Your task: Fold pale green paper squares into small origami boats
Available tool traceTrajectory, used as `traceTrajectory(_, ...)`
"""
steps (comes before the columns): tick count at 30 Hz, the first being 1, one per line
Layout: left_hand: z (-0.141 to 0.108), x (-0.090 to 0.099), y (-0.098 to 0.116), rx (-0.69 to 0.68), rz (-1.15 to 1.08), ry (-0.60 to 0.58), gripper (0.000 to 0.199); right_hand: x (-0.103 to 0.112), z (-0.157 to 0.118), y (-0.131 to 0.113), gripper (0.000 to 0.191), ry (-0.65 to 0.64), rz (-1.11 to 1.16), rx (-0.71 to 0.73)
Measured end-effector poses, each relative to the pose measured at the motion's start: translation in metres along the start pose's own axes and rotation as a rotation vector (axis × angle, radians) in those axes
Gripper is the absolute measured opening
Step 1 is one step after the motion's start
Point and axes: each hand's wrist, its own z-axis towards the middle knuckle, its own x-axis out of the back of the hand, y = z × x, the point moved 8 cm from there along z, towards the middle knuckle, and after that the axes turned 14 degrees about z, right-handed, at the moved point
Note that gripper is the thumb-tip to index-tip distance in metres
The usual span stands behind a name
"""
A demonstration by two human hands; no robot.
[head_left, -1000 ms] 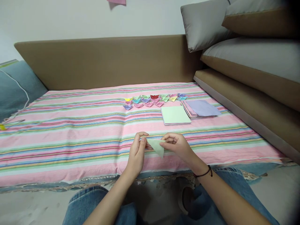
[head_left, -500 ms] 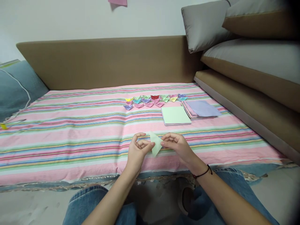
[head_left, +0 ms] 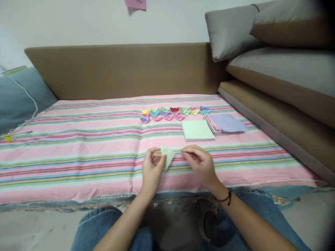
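My left hand (head_left: 153, 169) pinches a pale green folded paper (head_left: 168, 156) between thumb and fingers, above the striped cloth. The paper is a small kite-like shape with a corner pointing right. Just right of that corner is my right hand (head_left: 200, 162), apart from the paper, its fingers loosely bent and the thumb a little away from them. Nothing shows in it. Beyond the hands lies a square stack of pale green paper (head_left: 198, 130). Several small folded paper boats (head_left: 169, 118) in many colours stand in rows behind it.
A looser pile of coloured sheets (head_left: 230, 123), lavender on top, lies right of the stack. Grey and brown cushions (head_left: 282, 69) are piled at the right. A brown backboard (head_left: 125, 71) runs behind the striped cloth (head_left: 65, 153). A white cable (head_left: 27, 94) hangs at the left.
My right hand has let go of the green paper and moved slightly right. My left hand keeps it, now shifted left and turned. The camera view has shifted slightly.
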Motion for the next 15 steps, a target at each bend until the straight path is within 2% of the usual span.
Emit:
traceTrajectory(2,-0.003,-0.001,0.005,-0.046,0.027,0.006,0.027,-0.012,-0.005,-0.002,0.014,-0.09,-0.011,0.018)
traceTrajectory(4,-0.006,-0.008,0.008,-0.071,0.018,-0.039,0.025,-0.019,-0.009,0.002,0.018,-0.12,0.029,-0.007)
traceTrajectory(7,-0.01,-0.018,0.009,-0.086,-0.008,-0.122,0.025,-0.023,-0.012,0.012,0.02,-0.101,0.088,-0.08)
traceTrajectory(15,-0.007,-0.022,0.002,-0.063,-0.035,-0.182,0.026,-0.022,-0.015,0.026,0.02,-0.052,0.249,-0.193)
